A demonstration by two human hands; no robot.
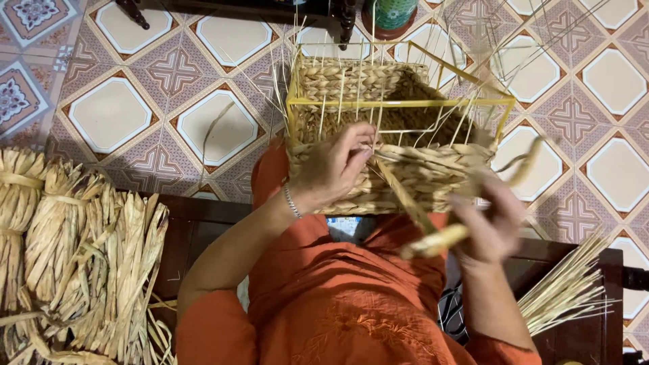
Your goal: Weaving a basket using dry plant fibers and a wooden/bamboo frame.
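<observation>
The half-woven rectangular basket of pale braided straw [399,169] sits on the person's lap, built around a yellow wire frame [399,103] whose top rails stand bare above the finished rows. It lies straight ahead of both hands, its long side running left to right across the knees.

The left hand [331,169] is the nearer of the two: it rests against the basket's near wall at the left corner, fingers curled and pinched on the weave just under the rim. The right hand [490,226] hangs off the basket's lower right corner, blurred with motion; it looks closed around a flat tan straw strand [416,209] that runs slantwise from the woven wall down and to the right towards that hand, though how firmly it grips I cannot tell. So the strand's long axis points from the left hand's pinch to the right hand.

Inside the basket nothing shows but its own braided walls and thin upright stakes [338,88] poking above the rim.

To the person's left, tied bundles of dried straw [81,250] are stacked on the dark wooden table [196,230]. To the right lies a sheaf of thin pale reeds [564,290]. Patterned floor tiles [115,111] spread out beyond.
</observation>
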